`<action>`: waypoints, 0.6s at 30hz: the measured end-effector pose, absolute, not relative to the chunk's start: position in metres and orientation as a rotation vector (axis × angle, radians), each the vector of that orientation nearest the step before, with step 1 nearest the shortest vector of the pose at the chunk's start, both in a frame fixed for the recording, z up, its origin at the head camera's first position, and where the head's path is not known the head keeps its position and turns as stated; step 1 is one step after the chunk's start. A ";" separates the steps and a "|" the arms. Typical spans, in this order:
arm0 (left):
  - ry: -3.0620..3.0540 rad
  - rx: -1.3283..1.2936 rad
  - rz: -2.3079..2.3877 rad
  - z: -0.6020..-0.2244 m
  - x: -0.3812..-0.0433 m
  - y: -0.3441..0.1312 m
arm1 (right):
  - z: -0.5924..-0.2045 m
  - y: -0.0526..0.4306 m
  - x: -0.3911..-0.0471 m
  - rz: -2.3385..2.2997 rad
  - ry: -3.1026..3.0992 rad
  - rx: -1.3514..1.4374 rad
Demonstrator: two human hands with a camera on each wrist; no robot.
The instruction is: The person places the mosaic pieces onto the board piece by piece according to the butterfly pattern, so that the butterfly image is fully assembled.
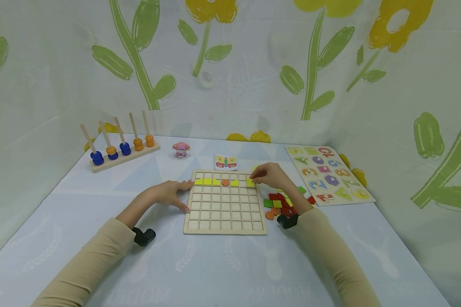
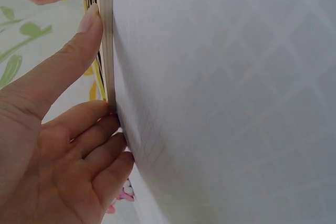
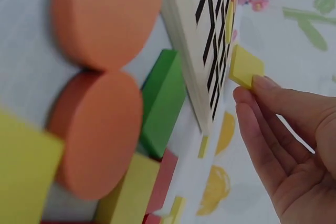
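Observation:
A wooden grid board (image 1: 215, 214) lies on the table between the hands. In its second row from the back sit several yellow pieces (image 1: 207, 181) and an orange disc (image 1: 225, 182). My left hand (image 1: 168, 192) touches the board's left edge, its thumb (image 2: 90, 24) and fingers spread fairly straight. Over the right end of that row, my right hand (image 1: 272, 175) pinches a yellow square tile (image 3: 244, 67) between thumb and fingertips. A small card with a butterfly pattern (image 1: 226, 162) lies just behind the board.
Right of the board is a loose pile of red, green, yellow and orange pieces (image 1: 277, 204). Farther right lies a number-and-shape puzzle board (image 1: 322, 170). A peg stand with blue and orange beads (image 1: 128, 159) and a pink figurine (image 1: 181, 149) stand at the back left.

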State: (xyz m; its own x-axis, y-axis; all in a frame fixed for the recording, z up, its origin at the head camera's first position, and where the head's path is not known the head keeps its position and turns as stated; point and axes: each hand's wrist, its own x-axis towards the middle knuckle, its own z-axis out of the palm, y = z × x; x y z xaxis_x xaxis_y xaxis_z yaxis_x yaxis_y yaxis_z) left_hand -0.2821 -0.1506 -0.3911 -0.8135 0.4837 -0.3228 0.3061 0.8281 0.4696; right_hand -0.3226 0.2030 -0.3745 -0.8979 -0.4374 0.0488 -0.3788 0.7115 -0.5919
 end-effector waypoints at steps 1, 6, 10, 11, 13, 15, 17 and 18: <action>2.573 0.584 0.560 -0.391 -0.282 -0.151 | -0.374 0.200 -0.323 -0.929 2.822 -0.679; 2.572 0.594 0.563 -0.393 -0.282 -0.152 | -0.373 0.190 -0.330 -0.880 2.828 -0.700; 2.573 0.602 0.567 -0.393 -0.283 -0.152 | -0.377 0.185 -0.334 -0.873 2.810 -0.701; 2.573 0.602 0.566 -0.393 -0.283 -0.152 | -0.378 0.184 -0.335 -0.869 2.808 -0.706; 2.574 0.592 0.563 -0.393 -0.283 -0.151 | -0.379 0.182 -0.335 -0.863 2.807 -0.711; 2.576 0.591 0.559 -0.392 -0.283 -0.151 | -0.380 0.181 -0.335 -0.848 2.814 -0.724; 2.575 0.591 0.559 -0.392 -0.282 -0.151 | -0.381 0.181 -0.336 -0.828 2.822 -0.721; 2.575 0.593 0.559 -0.391 -0.282 -0.151 | -0.381 0.180 -0.336 -0.812 2.828 -0.717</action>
State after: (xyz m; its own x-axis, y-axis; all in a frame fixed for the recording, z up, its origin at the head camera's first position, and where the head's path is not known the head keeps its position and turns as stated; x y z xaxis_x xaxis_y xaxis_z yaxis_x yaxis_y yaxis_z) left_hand -0.2822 -0.1509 -0.3914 -0.8128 0.4870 -0.3196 0.3106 0.8264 0.4696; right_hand -0.3362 0.1802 -0.3813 -0.8818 -0.4711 0.0207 -0.4104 0.7451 -0.5258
